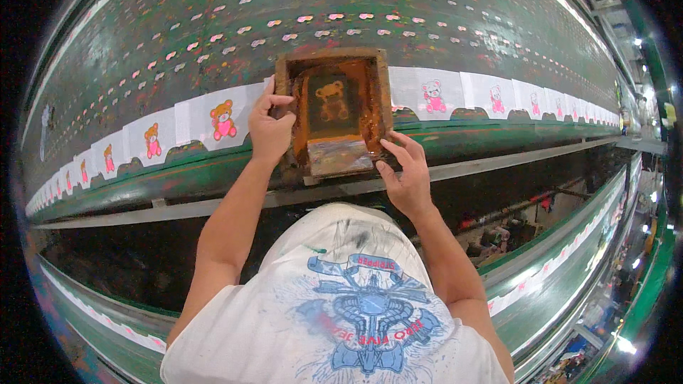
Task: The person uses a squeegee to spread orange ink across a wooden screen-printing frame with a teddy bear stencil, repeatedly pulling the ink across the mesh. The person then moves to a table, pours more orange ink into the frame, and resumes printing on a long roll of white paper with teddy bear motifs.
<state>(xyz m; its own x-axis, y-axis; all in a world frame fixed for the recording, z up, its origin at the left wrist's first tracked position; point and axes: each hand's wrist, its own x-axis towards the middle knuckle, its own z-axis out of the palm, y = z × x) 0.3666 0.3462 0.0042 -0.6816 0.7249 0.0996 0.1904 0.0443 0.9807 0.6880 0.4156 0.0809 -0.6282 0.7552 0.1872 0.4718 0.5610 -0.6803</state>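
A wooden screen-printing frame (385,89) sits in front of me over the row of white fabric pieces at the table's near edge. Its mesh is stained orange-brown and shows a bear shape (331,102); a shiny strip like clear tape covers its near end. My left hand (270,126) grips the frame's left side, fingers bent over the rim. At the near right corner, my right hand (407,174) holds the right side between thumb and fingers. Left of the frame, a fabric piece (199,124) carries a brown bear with a pink heart. To the right, another piece (415,85) bears a pink-and-white bear.
The long green printing table (235,0) has rows of small pale marks across it. A metal rail (491,168) runs along its near side. Behind me stands another green table (569,270) with white pieces along its edge. Lights and clutter fill the far right.
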